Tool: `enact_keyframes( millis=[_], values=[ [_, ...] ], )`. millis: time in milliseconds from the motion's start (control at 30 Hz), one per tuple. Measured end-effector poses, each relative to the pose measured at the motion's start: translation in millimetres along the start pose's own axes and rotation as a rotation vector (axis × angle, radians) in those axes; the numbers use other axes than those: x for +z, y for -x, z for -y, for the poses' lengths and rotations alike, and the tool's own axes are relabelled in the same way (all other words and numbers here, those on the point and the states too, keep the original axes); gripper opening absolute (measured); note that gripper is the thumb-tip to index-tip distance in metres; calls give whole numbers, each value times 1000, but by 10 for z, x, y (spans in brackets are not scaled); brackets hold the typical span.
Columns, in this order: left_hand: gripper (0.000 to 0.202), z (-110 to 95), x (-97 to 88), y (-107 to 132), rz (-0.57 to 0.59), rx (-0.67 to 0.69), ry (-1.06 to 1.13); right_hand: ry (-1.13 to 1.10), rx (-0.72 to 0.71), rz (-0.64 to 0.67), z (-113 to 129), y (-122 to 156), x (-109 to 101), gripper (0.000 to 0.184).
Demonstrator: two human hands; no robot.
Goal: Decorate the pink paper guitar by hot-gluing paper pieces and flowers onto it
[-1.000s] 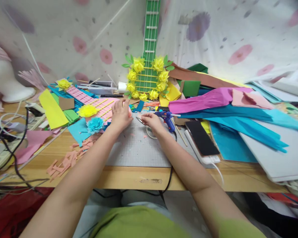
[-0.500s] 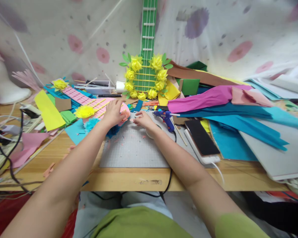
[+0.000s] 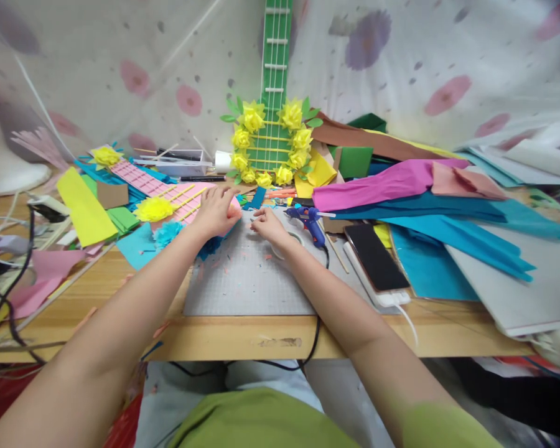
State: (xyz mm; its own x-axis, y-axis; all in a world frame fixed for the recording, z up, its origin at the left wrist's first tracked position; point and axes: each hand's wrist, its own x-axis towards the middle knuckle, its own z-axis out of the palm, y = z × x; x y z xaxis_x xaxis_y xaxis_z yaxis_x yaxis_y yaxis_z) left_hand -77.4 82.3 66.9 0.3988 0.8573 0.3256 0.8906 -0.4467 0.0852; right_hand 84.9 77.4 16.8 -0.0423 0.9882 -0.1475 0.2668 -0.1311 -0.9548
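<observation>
My left hand (image 3: 216,211) lies over the lower end of a pink paper guitar (image 3: 204,198), its fingers curled around a coral paper flower (image 3: 234,211) at the guitar's right edge. Part of the flower is hidden by the hand. Just to the right, my right hand (image 3: 269,226) hovers over the grey cutting mat (image 3: 256,289) with thumb and fingertips pinched together; what is between them is too small to make out. Beside the left wrist, a light blue paper flower (image 3: 168,233) and a yellow flower (image 3: 153,210) sit on the guitar.
A blue glue gun (image 3: 309,223) lies right of my right hand, its black cord running off the table's front. A roll of tape (image 3: 295,239) is by that wrist. Behind stands a green paper guitar (image 3: 273,127) with yellow flowers. A phone (image 3: 376,256) and crepe paper (image 3: 382,182) lie right.
The view has shifted slightly, moving things a little left. My right fingertips are slightly farther from the coral flower. My left hand keeps its place on the guitar.
</observation>
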Motion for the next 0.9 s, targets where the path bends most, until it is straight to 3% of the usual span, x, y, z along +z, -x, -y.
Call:
enact_keyframes(
  millis=[367,900],
  values=[
    [61,77,-4,-5,17,-40,51,-72,32,-33,52,-20,179,31],
    [59,90,-23,-8,47,-58,51,-208,140,-27,269,117,164,24]
  ],
)
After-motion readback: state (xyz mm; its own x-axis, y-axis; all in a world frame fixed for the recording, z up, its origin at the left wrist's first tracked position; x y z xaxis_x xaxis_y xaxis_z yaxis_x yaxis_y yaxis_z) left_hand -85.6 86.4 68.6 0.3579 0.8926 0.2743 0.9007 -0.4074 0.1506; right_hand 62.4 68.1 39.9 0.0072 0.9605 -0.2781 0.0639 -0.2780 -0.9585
